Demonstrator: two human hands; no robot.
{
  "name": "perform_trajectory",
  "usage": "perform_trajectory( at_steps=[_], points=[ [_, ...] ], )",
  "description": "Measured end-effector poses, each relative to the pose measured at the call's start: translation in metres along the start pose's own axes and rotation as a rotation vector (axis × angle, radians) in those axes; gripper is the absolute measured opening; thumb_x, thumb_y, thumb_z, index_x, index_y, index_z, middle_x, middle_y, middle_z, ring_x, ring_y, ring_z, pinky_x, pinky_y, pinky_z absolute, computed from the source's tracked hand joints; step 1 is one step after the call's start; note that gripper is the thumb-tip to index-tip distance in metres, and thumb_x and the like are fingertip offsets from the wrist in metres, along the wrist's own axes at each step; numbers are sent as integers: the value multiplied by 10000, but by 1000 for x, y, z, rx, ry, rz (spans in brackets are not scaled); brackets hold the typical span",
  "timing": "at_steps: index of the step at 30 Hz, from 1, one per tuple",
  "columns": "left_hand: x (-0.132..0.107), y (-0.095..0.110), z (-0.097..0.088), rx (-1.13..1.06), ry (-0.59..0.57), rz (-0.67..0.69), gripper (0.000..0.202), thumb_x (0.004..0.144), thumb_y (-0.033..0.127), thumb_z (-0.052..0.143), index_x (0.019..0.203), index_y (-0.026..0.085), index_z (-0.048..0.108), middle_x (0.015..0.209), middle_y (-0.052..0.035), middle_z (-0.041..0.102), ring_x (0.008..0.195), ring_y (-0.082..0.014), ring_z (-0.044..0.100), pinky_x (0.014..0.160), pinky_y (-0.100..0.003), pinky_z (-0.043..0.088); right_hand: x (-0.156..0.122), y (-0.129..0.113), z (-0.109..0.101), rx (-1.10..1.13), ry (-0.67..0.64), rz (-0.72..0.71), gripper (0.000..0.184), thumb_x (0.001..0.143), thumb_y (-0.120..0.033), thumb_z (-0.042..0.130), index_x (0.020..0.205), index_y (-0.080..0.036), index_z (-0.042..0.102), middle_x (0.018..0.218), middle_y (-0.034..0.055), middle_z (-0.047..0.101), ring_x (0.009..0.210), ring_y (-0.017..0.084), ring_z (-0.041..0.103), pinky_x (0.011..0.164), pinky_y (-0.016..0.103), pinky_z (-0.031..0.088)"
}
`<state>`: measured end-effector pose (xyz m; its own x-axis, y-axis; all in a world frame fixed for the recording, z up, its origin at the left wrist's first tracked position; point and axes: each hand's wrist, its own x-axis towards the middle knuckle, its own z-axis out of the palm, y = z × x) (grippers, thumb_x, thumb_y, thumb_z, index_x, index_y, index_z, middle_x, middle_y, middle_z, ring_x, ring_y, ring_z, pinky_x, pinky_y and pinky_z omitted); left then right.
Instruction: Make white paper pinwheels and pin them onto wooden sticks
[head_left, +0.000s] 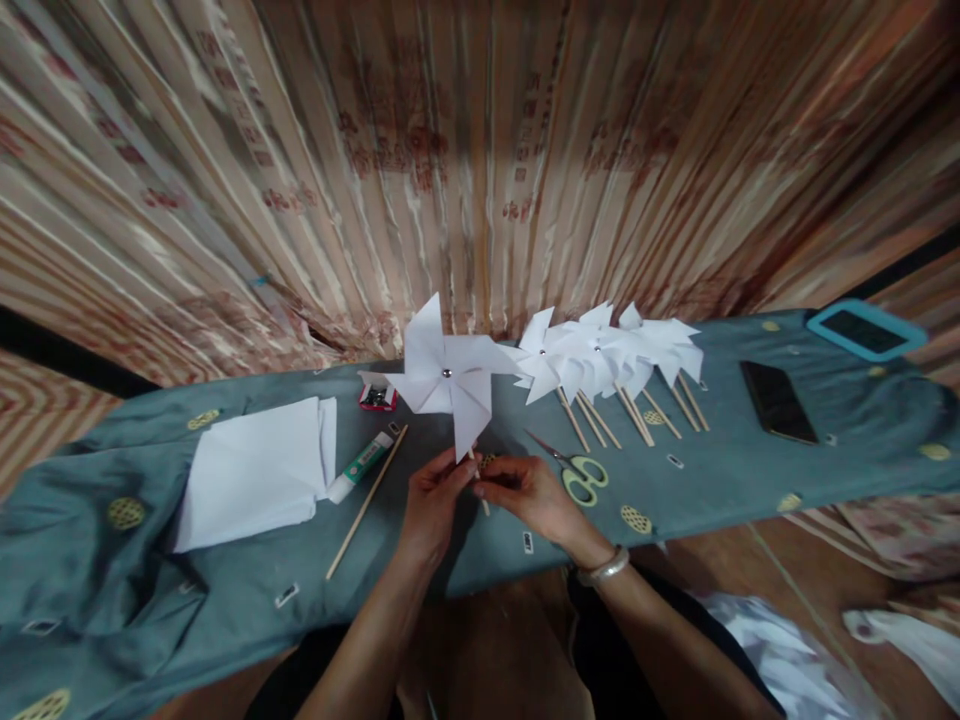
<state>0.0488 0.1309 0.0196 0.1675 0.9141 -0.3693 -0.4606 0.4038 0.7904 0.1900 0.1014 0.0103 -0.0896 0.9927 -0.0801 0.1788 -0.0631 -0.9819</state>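
A white paper pinwheel [472,360] with a silver pin at its centre stands up in front of me on a thin wooden stick. My left hand [435,495] pinches that stick just below the lowest blade. Slightly lower on the same stick, the fingers of my right hand [529,492] are closed round it. Green-handled scissors [583,478] lie beside my right hand. Left of my hands are a loose wooden stick [366,505], a glue stick [361,467] and a small red box [377,395] of metal pins.
Several finished pinwheels [611,350] lie overlapping at the back right. White paper sheets [255,470] are stacked at left. A dark phone [778,402] and a blue-framed tablet-like object [866,330] rest at right on the green cloth [720,480]. Striped curtains [480,150] hang behind.
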Motion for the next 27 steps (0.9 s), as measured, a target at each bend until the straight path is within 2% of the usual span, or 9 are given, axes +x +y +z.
perform_trajectory(
  at_steps=[7, 11, 16, 20, 27],
  points=[
    [4, -4, 0, 4, -23, 20, 411, 493, 299, 911, 867, 182, 788, 846, -46, 768, 765, -140, 664, 749, -261, 499, 2, -4, -12, -65, 58, 20, 192, 809, -375, 662, 783, -200, 736, 741, 0, 718, 688, 146, 617, 638, 250, 442],
    [2, -4, -1, 51, -17, 15, 424, 527, 262, 892, 930, 189, 783, 885, -57, 763, 782, -137, 655, 695, -237, 482, 6, -4, -29, -139, 144, -2, 233, 804, -417, 654, 748, -201, 723, 690, 3, 695, 651, 145, 592, 607, 253, 435],
    [0, -2, -3, 93, -15, 8, 417, 545, 262, 877, 945, 191, 781, 904, -63, 759, 814, -151, 659, 697, -242, 482, 7, -1, -55, -253, 283, -14, 270, 793, -449, 641, 712, -197, 697, 599, -7, 632, 554, 128, 520, 545, 250, 381],
    [-1, -3, -5, 105, -14, -7, 417, 541, 262, 879, 940, 189, 782, 896, -65, 759, 821, -157, 659, 717, -250, 485, 5, -1, -74, -427, 380, 22, 307, 816, -468, 596, 720, -196, 699, 579, -6, 613, 530, 132, 510, 525, 256, 343],
    [-3, -5, -9, 117, -19, -23, 385, 555, 251, 870, 928, 202, 786, 882, -55, 760, 818, -149, 651, 733, -248, 479, 3, -3, -92, -797, 426, 83, 304, 864, -416, 543, 760, -200, 731, 629, 26, 689, 577, 164, 593, 581, 275, 351]
  ],
)
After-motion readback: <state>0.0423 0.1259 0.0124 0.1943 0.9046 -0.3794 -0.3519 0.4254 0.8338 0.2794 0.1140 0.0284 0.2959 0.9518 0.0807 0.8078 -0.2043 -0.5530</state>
